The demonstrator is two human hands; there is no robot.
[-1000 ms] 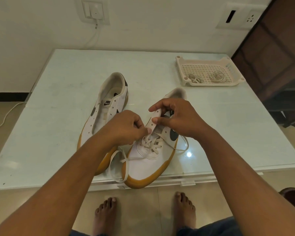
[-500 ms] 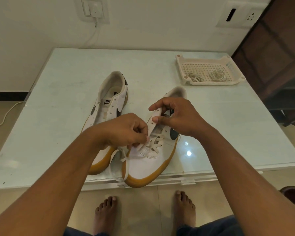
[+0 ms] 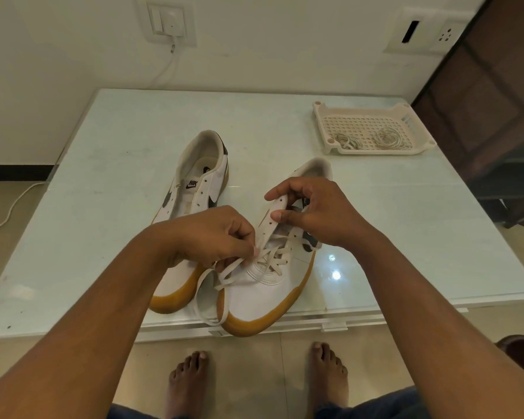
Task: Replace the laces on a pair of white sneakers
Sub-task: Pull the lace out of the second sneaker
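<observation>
Two white sneakers with tan soles lie on the glass table (image 3: 109,182), toes toward me. The right sneaker (image 3: 263,294) is partly laced with a cream lace (image 3: 221,273) whose loose end loops past the toe. My left hand (image 3: 215,234) pinches that lace beside the lower eyelets. My right hand (image 3: 312,213) pinches the sneaker's left eyelet flap between thumb and fingers, holding it up. The left sneaker (image 3: 200,182) has no lace, and my left forearm hides its front part.
A cream perforated plastic tray (image 3: 324,122) at the table's back right holds coiled laces (image 3: 386,137). The near table edge runs just under the sneaker toes. My bare feet stand on the floor below. A dark wooden cabinet (image 3: 496,101) stands to the right.
My left hand has slid down toward the toe end of the lacing, drawing the lace with it. My right hand has kept its hold on the eyelet flap.
</observation>
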